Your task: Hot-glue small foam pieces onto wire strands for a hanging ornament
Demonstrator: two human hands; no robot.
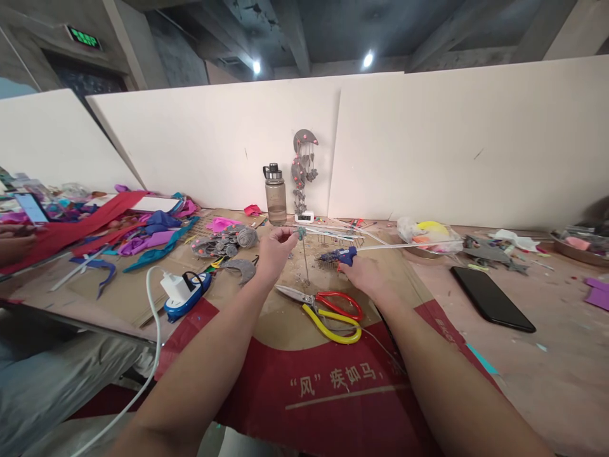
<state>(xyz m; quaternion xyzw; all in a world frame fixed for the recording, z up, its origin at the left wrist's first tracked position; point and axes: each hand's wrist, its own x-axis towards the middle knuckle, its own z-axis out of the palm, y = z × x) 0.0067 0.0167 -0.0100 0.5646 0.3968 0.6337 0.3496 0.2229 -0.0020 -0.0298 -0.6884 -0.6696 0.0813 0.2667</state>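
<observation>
— Grey felt flower on a thin wire stem [301, 234]: where is it?
— Pinched between the left hand's [275, 251] fingertips, raised above the brown cardboard sheet [280, 311] covering the table.
— And the right hand [364, 274]?
— Its fingers curl around the blue glue gun [339, 256], low over the cardboard.
— What else lies there?
— Red and yellow scissors [333, 311], a black phone [492, 298] and a clear water bottle [275, 195] by the white partition boards [451, 139]; concrete ceiling overhead.
</observation>
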